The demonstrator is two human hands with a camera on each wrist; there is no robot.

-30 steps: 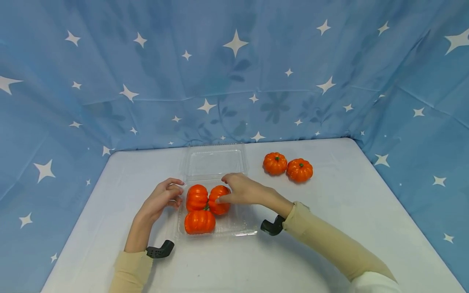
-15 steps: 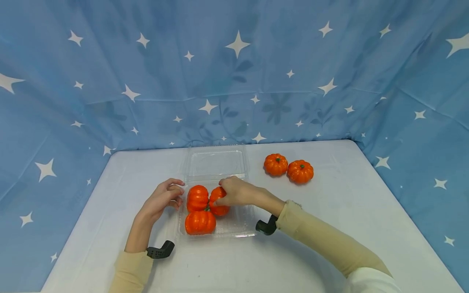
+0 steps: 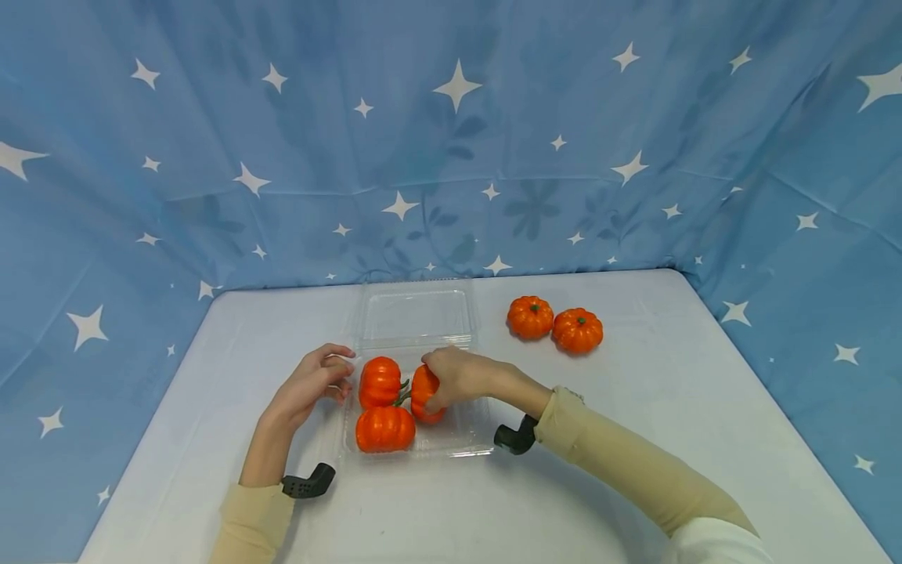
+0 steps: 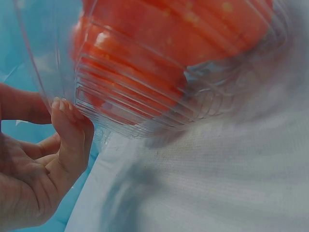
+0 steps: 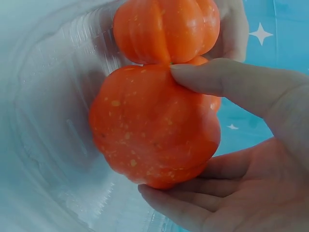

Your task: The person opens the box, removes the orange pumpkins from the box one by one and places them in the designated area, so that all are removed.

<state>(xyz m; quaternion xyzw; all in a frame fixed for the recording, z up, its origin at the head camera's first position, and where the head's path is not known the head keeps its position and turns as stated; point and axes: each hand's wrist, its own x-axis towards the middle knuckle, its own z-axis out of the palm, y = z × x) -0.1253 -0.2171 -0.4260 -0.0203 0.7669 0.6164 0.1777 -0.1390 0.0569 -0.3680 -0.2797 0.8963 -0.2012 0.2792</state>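
Observation:
My right hand point(image 3: 461, 376) grips a small orange pumpkin point(image 3: 423, 392) inside a clear plastic clamshell box point(image 3: 465, 431). Close up in the right wrist view, the thumb lies along one side of this pumpkin point(image 5: 154, 130) and the fingers spread along the other. Two more pumpkins share the box: one at the back left point(image 3: 379, 382), one at the front left point(image 3: 384, 429). Their green stems meet near the middle. At the box's left side is my left hand point(image 3: 310, 384); in the left wrist view its thumb and fingers pinch the clear rim.
The box's lid point(image 3: 419, 313) lies folded back behind it. Two more pumpkins, a left one point(image 3: 530, 317) and a right one point(image 3: 577, 330), sit side by side at the back right of the white table point(image 3: 669, 407). A blue star-patterned curtain point(image 3: 317, 157) hangs around the table.
My right hand has shifted slightly toward me, and the pumpkin in its grip has moved forward and right, away from the back-left one. The left hand has stayed at the box's left side.

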